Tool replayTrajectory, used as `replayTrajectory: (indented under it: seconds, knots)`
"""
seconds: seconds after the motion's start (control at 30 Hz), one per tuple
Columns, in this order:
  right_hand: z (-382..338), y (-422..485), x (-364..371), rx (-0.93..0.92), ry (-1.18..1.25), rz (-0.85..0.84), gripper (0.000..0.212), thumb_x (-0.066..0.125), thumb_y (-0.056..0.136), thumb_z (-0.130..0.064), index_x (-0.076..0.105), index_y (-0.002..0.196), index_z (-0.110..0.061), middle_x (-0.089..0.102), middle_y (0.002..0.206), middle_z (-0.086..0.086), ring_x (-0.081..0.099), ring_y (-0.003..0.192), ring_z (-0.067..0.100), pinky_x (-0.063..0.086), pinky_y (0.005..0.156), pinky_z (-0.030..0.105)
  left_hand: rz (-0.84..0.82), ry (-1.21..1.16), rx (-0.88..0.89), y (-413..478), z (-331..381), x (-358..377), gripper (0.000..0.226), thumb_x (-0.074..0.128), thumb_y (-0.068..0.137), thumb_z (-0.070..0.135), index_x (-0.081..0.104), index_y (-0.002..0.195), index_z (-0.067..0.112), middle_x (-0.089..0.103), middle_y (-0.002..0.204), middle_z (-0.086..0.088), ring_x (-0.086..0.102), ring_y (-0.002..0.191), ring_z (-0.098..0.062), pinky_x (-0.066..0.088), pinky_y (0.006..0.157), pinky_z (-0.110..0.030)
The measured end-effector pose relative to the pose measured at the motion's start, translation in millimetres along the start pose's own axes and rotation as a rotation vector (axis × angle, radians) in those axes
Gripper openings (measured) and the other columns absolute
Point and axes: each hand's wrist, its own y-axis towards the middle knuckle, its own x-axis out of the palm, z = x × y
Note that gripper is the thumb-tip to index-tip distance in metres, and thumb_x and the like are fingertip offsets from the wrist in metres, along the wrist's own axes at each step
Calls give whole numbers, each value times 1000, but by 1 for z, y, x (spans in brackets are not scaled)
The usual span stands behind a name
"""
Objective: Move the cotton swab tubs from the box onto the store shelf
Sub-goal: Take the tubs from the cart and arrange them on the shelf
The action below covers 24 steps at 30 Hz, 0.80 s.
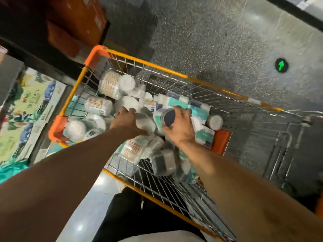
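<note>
inside the cart (174,187), off its orange rim (150,65), right hand (180,129) grasps a dark-ended tub (167,117); left hand (126,121) grips a clear tub (146,122).

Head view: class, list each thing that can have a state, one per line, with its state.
right hand, grips the teal-labelled tub
left hand, laid over a clear tub, grip unclear
other tubs, lids on, lying jumbled
wire cart, partly filled with tubs
</note>
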Motion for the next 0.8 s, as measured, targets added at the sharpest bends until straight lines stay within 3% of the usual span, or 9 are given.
replayTrajectory:
  seconds: [0.1,0.2,0.3,0.4,0.5,0.57,0.63,0.7,0.8]
  knots:
    - [-23,-19,-8,83,76,64,77,73,75,-53,47,140,-21,52,130,10,56,116,34,52,97,42,30,-184,-33,-28,-17,-23,116,80,49,79,44,141,18,39,139,-13,49,123,-36,48,102,-44]
    - [-49,-39,-22,102,190,162,71,70,70,-59,57,128,-19,67,115,9,64,104,34,55,87,40,99,-296,-89,-57,-34,-49,121,76,46,84,45,141,17,45,135,-14,48,121,-34,48,95,-41]
    - [-83,-72,-42,60,221,218,73,70,77,-60,53,134,-18,66,120,13,62,110,36,51,90,38,211,-414,-116,-101,-52,-76,125,64,40,96,52,135,15,56,131,-15,50,123,-36,48,100,-41]
    - [-116,-102,-58,20,267,245,75,70,79,-60,49,141,-22,60,129,10,58,118,35,48,97,39,316,-662,-159,-145,-71,-101,118,59,34,98,64,122,19,71,116,-12,63,112,-35,51,100,-44]
    - [-165,-135,-71,-26,336,288,73,69,74,-64,53,134,-25,61,125,8,59,116,36,52,94,41,431,-917,-177,-203,-96,-132,105,65,47,88,67,118,11,71,112,-9,67,101,-30,54,81,-34]
    - [-195,-151,-77,-51,386,302,75,68,72,-66,54,131,-23,62,124,10,59,116,36,51,95,42,476,-1088,-108,-229,-111,-148,79,73,69,70,67,118,8,68,106,-6,64,88,-24,48,66,-30]
    - [-231,-179,-83,-136,404,332,76,68,72,-66,54,132,-21,63,125,12,59,119,36,49,99,43,463,-1229,-68,-272,-137,-162,75,72,69,69,67,116,10,67,96,-11,61,72,-26,45,54,-31]
    - [-256,-188,-90,-184,399,336,77,68,75,-64,52,137,-22,61,128,13,55,122,37,46,104,42,416,-1298,-53,-291,-151,-175,76,67,67,75,69,102,7,66,75,-13,58,54,-25,47,52,-31]
    - [-303,-222,-98,-308,449,337,74,72,75,-61,53,136,-24,61,130,10,54,123,36,44,103,40,416,-1425,-22,-351,-179,-192,58,50,89,70,59,74,15,52,47,-4,45,30,-18,36,37,-18]
